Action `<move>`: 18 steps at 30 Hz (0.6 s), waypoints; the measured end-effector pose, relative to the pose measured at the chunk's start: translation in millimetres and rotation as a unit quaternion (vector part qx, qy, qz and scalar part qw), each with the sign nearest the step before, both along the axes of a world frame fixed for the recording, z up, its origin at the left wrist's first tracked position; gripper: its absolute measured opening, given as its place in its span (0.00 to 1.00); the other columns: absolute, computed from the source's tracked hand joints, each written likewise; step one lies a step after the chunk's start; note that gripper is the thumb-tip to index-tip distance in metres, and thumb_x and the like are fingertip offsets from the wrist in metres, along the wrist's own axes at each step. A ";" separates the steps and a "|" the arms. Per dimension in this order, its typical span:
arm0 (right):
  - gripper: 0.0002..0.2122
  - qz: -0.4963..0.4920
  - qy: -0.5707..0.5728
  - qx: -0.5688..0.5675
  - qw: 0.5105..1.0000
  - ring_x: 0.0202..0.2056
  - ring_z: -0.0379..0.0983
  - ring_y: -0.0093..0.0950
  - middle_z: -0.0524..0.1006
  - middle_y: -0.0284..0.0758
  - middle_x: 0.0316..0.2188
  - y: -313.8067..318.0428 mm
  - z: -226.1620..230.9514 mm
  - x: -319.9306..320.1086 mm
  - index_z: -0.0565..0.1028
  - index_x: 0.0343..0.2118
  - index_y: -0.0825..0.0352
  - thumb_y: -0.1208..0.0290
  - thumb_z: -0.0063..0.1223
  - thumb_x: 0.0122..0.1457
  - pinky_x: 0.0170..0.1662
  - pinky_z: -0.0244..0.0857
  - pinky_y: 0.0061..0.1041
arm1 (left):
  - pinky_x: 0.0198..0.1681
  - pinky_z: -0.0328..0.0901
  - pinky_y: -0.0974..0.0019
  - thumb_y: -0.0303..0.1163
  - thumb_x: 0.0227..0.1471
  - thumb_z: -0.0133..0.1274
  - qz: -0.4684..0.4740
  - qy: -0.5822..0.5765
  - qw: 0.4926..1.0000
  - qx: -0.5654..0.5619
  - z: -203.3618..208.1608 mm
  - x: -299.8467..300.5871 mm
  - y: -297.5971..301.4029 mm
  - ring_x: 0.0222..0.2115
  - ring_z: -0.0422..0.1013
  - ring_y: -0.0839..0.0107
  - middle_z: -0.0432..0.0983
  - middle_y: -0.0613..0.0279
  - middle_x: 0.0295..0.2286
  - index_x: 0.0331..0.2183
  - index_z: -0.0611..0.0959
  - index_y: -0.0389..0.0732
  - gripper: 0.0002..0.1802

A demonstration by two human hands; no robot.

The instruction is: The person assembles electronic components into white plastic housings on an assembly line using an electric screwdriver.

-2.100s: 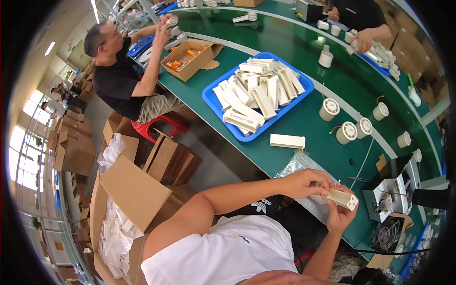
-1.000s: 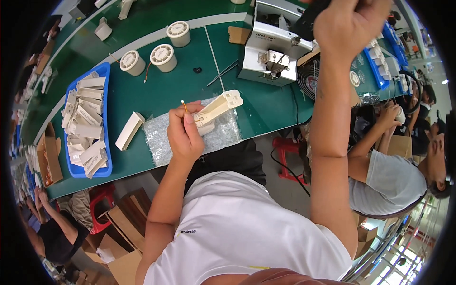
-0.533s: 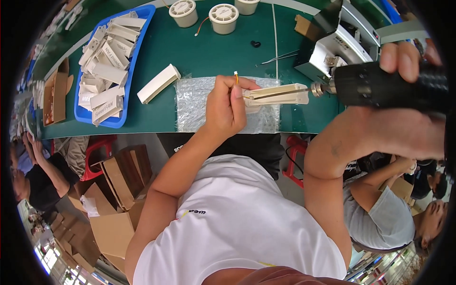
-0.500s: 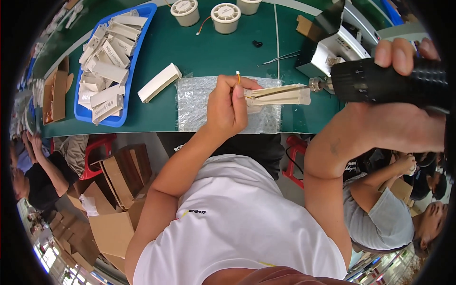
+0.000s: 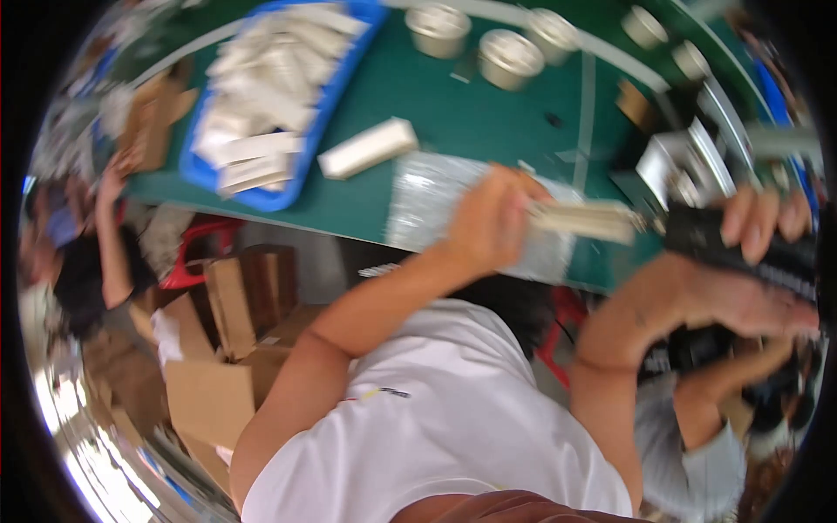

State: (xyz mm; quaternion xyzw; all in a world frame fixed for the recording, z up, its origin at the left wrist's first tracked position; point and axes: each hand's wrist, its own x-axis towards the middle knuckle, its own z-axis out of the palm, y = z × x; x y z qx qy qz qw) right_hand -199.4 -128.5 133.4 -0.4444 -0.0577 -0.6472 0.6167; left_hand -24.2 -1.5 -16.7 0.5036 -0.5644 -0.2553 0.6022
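- In the head view, a white plastic piece (image 5: pixel 586 220) is gripped at one end by the left hand (image 5: pixel 494 218), above bubble wrap (image 5: pixel 424 205) on the table (image 5: pixel 475 122), apparently for steadiness.
- A black power screwdriver (image 5: pixel 697 231) is gripped by the right hand (image 5: pixel 760 228), aligned lengthwise, presumably for straight access; contact is blurred.

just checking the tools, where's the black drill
In the head view, the black drill is at the right, in the right hand, its tip end close to the white piece in the left hand.

Left hand (image 5: pixel 493 218) curled, right hand (image 5: pixel 741 298) clenched, both arms (image 5: pixel 410 292) bent
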 end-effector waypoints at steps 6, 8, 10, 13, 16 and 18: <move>0.39 -0.172 0.079 -0.036 0.981 0.30 0.65 0.28 0.66 0.38 0.37 4.6 -13.2 -21.1 0.65 0.41 0.78 0.34 0.53 0.53 0.34 0.61 0.28 | 0.33 0.67 0.59 0.22 0.58 0.41 0.044 -0.006 0.998 -0.041 1.5 -15.6 -1.3 0.27 0.72 0.55 0.76 0.50 0.30 0.35 0.73 0.35 0.06; 0.40 -0.248 0.124 0.045 0.960 0.30 0.65 0.29 0.66 0.41 0.39 10.4 -7.4 -2.1 0.67 0.42 0.77 0.32 0.48 0.54 0.34 0.62 0.29 | 0.33 0.67 0.58 0.22 0.57 0.42 0.036 0.021 0.999 -0.021 4.0 -14.4 2.3 0.27 0.72 0.55 0.76 0.50 0.30 0.35 0.73 0.35 0.05; 0.39 -0.281 0.155 0.029 0.947 0.30 0.65 0.29 0.67 0.41 0.39 12.6 13.4 -2.2 0.67 0.43 0.76 0.33 0.46 0.56 0.35 0.62 0.29 | 0.35 0.68 0.58 0.23 0.57 0.43 0.020 0.002 1.000 -0.005 5.2 -15.3 3.9 0.29 0.73 0.54 0.77 0.51 0.31 0.34 0.73 0.35 0.04; 0.34 -0.135 -0.023 -0.065 0.988 0.32 0.62 0.30 0.65 0.40 0.39 13.4 46.9 -65.7 0.64 0.48 0.72 0.42 0.55 0.53 0.40 0.58 0.30 | 0.32 0.67 0.57 0.26 0.57 0.47 0.047 0.003 0.998 -0.033 1.5 -17.4 -6.6 0.29 0.73 0.52 0.75 0.52 0.29 0.33 0.75 0.38 0.03; 0.28 -0.148 0.123 0.025 0.981 0.31 0.68 0.32 0.72 0.44 0.36 15.3 50.8 -85.1 0.64 0.48 0.74 0.50 0.47 0.60 0.40 0.65 0.34 | 0.36 0.67 0.61 0.28 0.59 0.45 0.052 0.016 0.998 -0.007 5.8 -13.4 -8.5 0.30 0.73 0.57 0.74 0.52 0.29 0.36 0.77 0.37 0.07; 0.20 -0.363 0.275 -0.012 0.890 0.28 0.75 0.34 0.78 0.47 0.31 21.2 59.8 -44.0 0.64 0.48 0.76 0.61 0.41 0.65 0.34 0.73 0.36 | 0.36 0.67 0.64 0.28 0.63 0.41 0.070 -0.007 0.998 -0.006 5.4 -6.0 -6.1 0.29 0.72 0.64 0.74 0.55 0.29 0.36 0.77 0.36 0.10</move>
